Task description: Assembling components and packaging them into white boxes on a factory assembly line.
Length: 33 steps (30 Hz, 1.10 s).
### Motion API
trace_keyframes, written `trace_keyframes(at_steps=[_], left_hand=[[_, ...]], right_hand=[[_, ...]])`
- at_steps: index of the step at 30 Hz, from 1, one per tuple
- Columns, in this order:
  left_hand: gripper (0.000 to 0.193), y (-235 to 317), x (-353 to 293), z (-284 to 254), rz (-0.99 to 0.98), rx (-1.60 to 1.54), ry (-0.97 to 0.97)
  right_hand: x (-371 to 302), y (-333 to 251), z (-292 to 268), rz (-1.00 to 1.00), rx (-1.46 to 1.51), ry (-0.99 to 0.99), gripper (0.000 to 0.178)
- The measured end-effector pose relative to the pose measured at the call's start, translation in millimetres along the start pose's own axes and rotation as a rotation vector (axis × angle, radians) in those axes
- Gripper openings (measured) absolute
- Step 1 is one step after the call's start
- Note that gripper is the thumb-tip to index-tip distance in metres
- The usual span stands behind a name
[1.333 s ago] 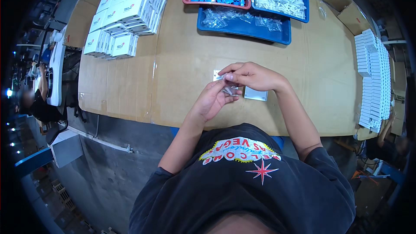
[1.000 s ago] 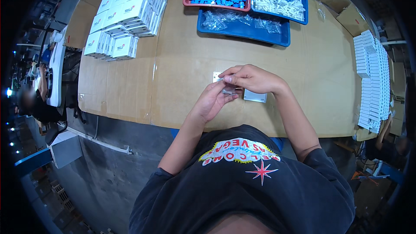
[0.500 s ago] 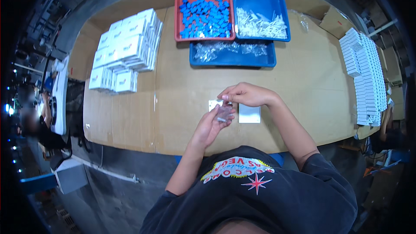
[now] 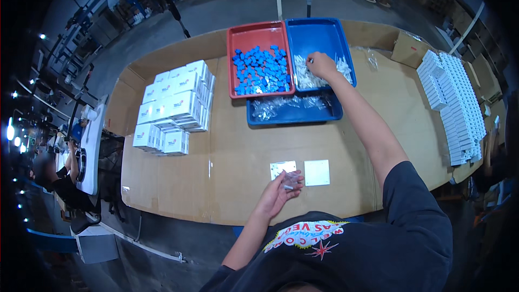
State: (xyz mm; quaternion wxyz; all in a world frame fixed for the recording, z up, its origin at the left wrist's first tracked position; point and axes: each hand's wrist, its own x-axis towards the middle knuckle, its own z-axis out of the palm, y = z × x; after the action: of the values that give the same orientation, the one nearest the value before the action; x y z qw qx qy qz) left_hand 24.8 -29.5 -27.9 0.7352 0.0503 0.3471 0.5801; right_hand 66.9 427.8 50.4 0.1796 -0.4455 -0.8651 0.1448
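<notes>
Near the table's front edge, my left hand [image 4: 277, 196] is closed around a small clear plastic bag [image 4: 292, 180]; a small pale piece seems to lie inside it. Just beyond that hand lies a white square plate [image 4: 279, 168], partly covered by the fingers. A second white square plate [image 4: 317, 173] rests to its right. My right hand [image 4: 321, 67] reaches far forward into a blue tray [image 4: 315, 32] over a heap of slender white pieces [image 4: 308, 79]. Its fingers are pinched together, and what they hold, if anything, is too small to make out.
Left of the blue tray, a red tray [image 4: 258, 35] holds many blue parts [image 4: 259, 70]. A lower blue tray [image 4: 294, 119] contains clear bags. White boxes [image 4: 175, 103] are stacked at left, white blocks [image 4: 454, 109] at right. A person [image 4: 62, 176] sits at far left.
My right hand has left my left hand and reached forward into the blue tray of white pieces. The left hand still holds the clear bag. The view has tilted up.
</notes>
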Motion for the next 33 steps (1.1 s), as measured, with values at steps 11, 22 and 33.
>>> trace_keyframes(at_steps=[11,22,33], left_hand=[[0.052,8.7,-13.2,-15.5,0.076,-0.043,0.012],[0.053,3.1,-6.6,-11.5,0.027,-0.017,0.023],[0.053,3.2,-8.8,-15.8,0.046,-0.021,0.029]], right_hand=[[8.5,7.6,23.2,-0.048,-0.042,0.173,0.020],[26.7,20.3,32.1,-0.064,-0.066,0.246,0.016],[9.1,10.0,25.8,-0.046,-0.051,0.273,0.021]])
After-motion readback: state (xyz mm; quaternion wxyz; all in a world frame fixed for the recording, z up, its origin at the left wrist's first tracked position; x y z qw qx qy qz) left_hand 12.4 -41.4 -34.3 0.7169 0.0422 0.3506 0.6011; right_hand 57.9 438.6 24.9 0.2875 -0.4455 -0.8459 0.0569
